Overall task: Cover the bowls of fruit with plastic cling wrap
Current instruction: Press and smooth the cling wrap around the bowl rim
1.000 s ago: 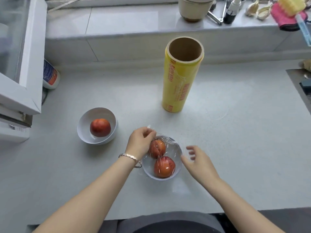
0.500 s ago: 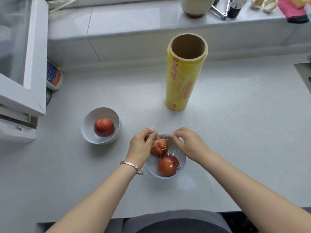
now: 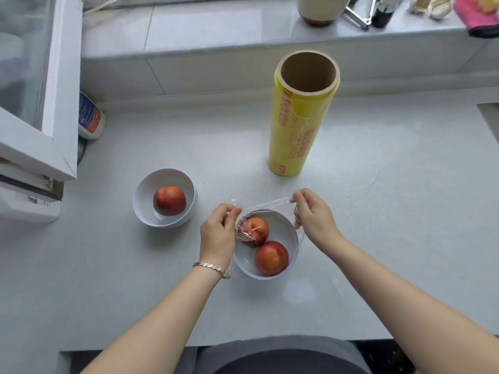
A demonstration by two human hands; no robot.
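Head view: thin clear cling film (image 3: pixel 263 205), wrinkled, is stretched betw. both hands over the far rim of a round white bowl (image 3: pixel 295 247) near the table's front edge. L hand (image 3: pixel 217 233) pinches the film's left end w/ curled fingers; R hand (image 3: pixel 314 217) pinches the right end. Inside the bowl are a smooth red-orange nearer fruit (image 3: pixel 271 257) and a farther fruit (image 3: pixel 255 230) under film creases. The 2nd bowl (image 3: pixel 143 209), white and uncovered, sits to the left w/ a single fruit (image 3: pixel 169 200). A yellow roll (image 3: pixel 299 130) w/ a brown cardboard core stands upright behind on the pale speckled table (image 3: pixel 378 211).
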